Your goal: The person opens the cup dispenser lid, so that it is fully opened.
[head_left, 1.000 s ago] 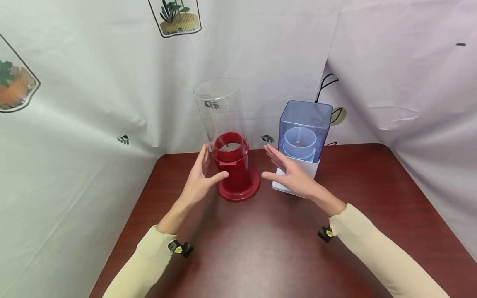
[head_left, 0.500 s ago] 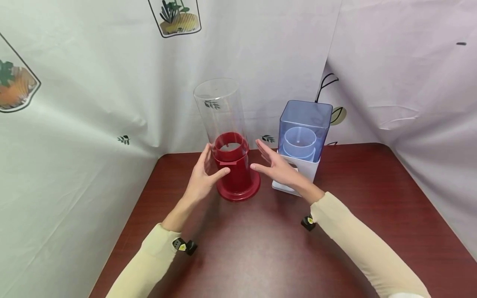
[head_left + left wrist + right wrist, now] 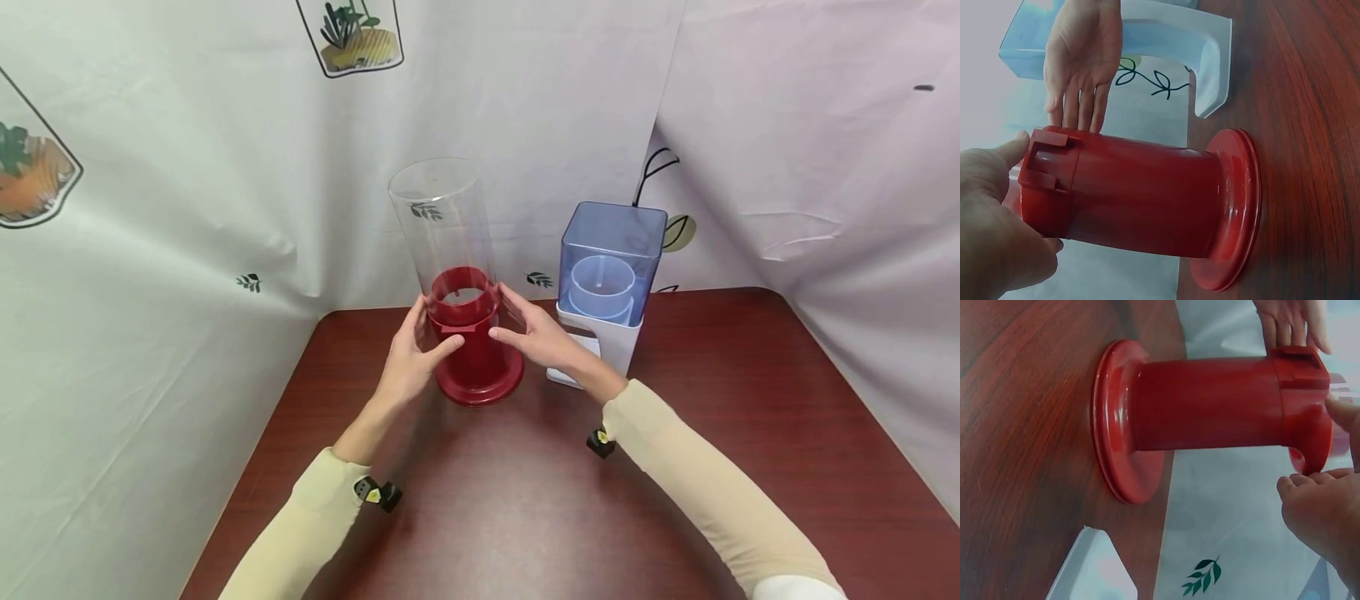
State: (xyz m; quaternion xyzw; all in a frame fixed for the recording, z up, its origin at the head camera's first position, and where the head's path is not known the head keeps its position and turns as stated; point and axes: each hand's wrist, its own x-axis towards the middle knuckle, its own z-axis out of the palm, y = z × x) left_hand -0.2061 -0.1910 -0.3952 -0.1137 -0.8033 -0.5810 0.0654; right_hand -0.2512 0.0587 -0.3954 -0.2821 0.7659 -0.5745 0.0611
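Note:
A tall dispenser-like red stand (image 3: 480,358) with a round base carries a clear tube (image 3: 442,208) and stands upright on the table. My left hand (image 3: 405,362) is at its left side, fingertips against the upper collar and thumb across the front. At the right side of the collar, my right hand (image 3: 543,337) touches with nearly straight fingers, its thumb near the front. The left wrist view shows both hands about the collar (image 3: 1047,181), with no firm grip visible. The right wrist view shows the collar (image 3: 1304,412) between the hands, with an opening on its underside.
Right of the red stand is a white unit (image 3: 618,342) with a blue see-through box (image 3: 615,229) on top; my right forearm passes before it. A patterned cloth wall (image 3: 525,125) closes off the back of the brown table (image 3: 510,500).
My right hand has moved left from in front of the white unit to the collar of the red stand. The left hand has shifted slightly toward it. The stand has stayed in place.

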